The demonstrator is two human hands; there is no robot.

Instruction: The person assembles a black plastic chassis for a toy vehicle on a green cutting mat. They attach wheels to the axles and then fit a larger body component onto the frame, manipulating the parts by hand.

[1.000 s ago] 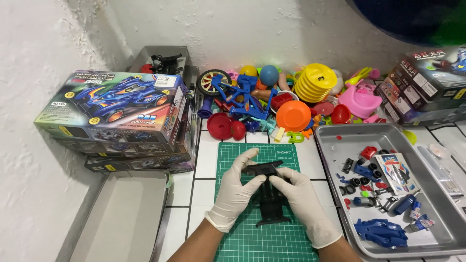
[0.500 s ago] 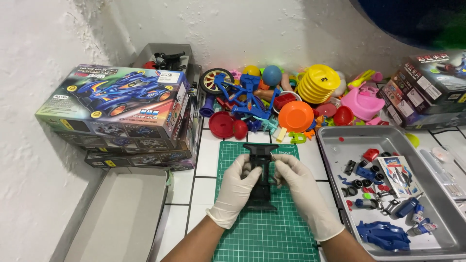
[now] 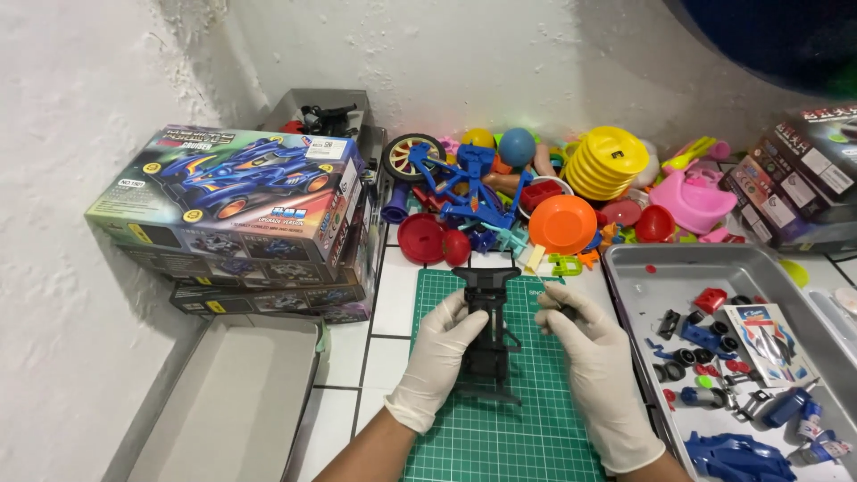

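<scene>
Two gloved hands are working over a green cutting mat: the left hand is gripping a black toy car chassis, the right hand pinching a small dark part beside it. White tiled counter, rough white wall, metal parts tray at right.

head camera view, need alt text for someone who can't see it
Two white-gloved hands hold a black toy car chassis upright over a green cutting mat: the left hand grips its side, the right hand rests just beside it. A metal tray of small parts sits right, stacked model car boxes left, colourful plastic toys behind.
</scene>
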